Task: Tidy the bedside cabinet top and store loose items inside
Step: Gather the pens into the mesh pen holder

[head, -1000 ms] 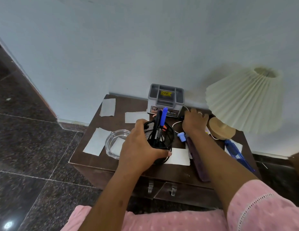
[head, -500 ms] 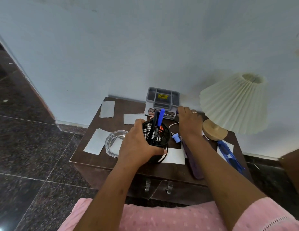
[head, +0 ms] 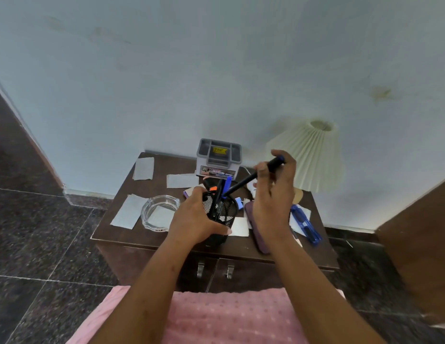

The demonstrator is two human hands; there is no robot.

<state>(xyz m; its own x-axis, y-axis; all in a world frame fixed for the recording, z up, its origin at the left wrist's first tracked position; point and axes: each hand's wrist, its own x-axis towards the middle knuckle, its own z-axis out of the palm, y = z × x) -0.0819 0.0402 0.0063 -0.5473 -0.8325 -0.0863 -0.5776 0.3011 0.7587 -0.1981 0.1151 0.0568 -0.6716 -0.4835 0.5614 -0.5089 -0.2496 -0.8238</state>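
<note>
The fingers point(head: 262, 171) of my right hand point(head: 273, 194) are curled round a black pen point(head: 248, 179), pinching it near its upper end. It slants down to the left, and its lower tip sits right at the mouth of the mesh pen holder point(head: 225, 211). My left hand point(head: 194, 219) wraps that holder from the left, thumb across its front. I cannot tell whether its base rests on the counter point(head: 167, 238) or hangs just above it.

The holder is close to the counter's front edge. To the left the counter drops away to open dark floor point(head: 42, 232), behind it is the wall, and to the right a brown wooden panel point(head: 415, 244) stands close. The lamp shade point(head: 313, 155) crowds the rear right corner, just behind my right hand.

I count three pens: the one I hold, and two standing in the holder, one black and one blue pen point(head: 228, 182). There is one glass ashtray point(head: 160, 212) left of my left hand and one grey organiser box point(head: 218, 157) against the wall. At least five paper slips point(head: 129, 211) are scattered about. One purple phone point(head: 256, 232) lies under my right wrist, with one blue tool point(head: 307, 227) beyond it. Two door handles point(head: 201, 269) show below the edge.
</note>
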